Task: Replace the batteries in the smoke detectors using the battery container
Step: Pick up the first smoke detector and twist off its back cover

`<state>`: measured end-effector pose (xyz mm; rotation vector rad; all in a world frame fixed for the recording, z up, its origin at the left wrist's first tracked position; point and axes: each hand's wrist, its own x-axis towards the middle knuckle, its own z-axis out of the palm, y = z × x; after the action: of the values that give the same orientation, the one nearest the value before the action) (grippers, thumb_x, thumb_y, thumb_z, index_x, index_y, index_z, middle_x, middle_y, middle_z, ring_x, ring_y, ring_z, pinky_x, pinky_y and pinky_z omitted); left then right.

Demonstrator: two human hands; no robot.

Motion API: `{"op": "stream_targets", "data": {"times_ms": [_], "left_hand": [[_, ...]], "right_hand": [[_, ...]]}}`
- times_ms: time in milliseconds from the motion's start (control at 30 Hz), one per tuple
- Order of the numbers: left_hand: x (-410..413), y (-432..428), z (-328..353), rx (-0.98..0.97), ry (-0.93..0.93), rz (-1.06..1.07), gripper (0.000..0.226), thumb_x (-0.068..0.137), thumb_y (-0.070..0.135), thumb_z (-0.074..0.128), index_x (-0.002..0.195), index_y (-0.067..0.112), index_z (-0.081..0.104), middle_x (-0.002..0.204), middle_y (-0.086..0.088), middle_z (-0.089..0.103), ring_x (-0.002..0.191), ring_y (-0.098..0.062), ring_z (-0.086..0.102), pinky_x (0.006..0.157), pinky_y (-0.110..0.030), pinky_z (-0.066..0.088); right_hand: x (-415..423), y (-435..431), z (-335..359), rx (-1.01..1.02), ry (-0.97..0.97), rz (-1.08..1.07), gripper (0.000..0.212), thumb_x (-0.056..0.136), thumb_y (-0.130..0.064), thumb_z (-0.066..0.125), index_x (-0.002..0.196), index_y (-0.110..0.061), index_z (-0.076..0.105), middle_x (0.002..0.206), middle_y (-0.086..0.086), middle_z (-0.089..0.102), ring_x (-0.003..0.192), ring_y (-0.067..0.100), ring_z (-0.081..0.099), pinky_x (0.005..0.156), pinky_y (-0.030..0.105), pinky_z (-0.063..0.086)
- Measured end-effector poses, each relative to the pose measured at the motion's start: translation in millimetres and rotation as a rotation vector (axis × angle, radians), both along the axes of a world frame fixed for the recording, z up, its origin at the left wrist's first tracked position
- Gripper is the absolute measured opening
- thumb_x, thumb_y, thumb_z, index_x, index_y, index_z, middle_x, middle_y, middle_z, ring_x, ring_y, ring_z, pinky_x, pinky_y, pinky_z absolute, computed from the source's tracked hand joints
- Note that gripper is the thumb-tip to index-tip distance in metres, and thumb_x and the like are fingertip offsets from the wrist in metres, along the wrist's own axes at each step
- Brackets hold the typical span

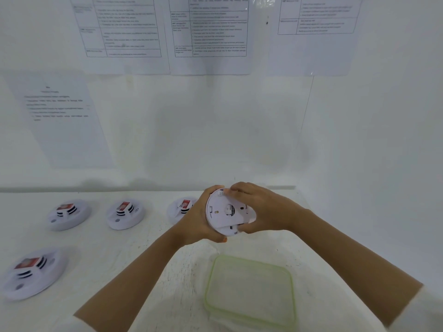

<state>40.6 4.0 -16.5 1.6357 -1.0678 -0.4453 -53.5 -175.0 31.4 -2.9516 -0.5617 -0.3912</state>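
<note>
White wall (215,128) fills the background beyond both grips, and printed paper sheets (208,32) are fixed on it; their text is too blurred to read. Under the grips lies the white table (107,248), which carries everything else.

Closer to the person than the grips, just below them in the view, stands the translucent rectangular plastic battery container (249,291) with a pale green rim. Its lid is on, and I cannot tell what is inside.

Four white round plastic smoke detectors (69,214) with red labels on top rest on the table to the left of the left grip. The far-row detector (178,210) closest to this grip is partly hidden behind it.

A fifth white round smoke detector (227,213) is lifted above the table, tilted on its edge, with the flat back toward the camera. The left grip (196,221) is curled round its left edge. The right grip (261,209) pinches it from the right, fingers on the upper rim and thumb at the lower rim.
</note>
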Motion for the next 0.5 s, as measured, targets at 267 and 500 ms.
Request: {"op": "stream_targets", "data": {"times_ms": [267,500], "left_hand": [[3.5,-3.1,-2.1,0.02,0.001,-0.01,0.093,0.05,-0.002,0.079,0.125,0.031,0.035,0.126,0.008,0.049,0.11,0.004,0.052,0.079,-0.018,0.05],[4.9,-4.1,-1.9,0.016,0.0,0.005,0.092,0.05,-0.001,0.08,0.124,0.031,0.035,0.125,0.011,0.048,0.109,0.007,0.051,0.079,-0.015,0.048]], "right_hand": [[4.1,1.2,5.9,-0.096,0.053,-0.056,0.064,0.074,-0.03,0.073,0.128,-0.005,0.049,0.112,0.01,0.05,0.098,0.022,0.046,0.077,0.022,0.036],[11.5,1.1,5.7,-0.154,0.004,-0.041,0.065,0.063,-0.022,0.076,0.12,0.001,0.054,0.106,0.016,0.053,0.091,0.028,0.05,0.072,0.023,0.033]]}}
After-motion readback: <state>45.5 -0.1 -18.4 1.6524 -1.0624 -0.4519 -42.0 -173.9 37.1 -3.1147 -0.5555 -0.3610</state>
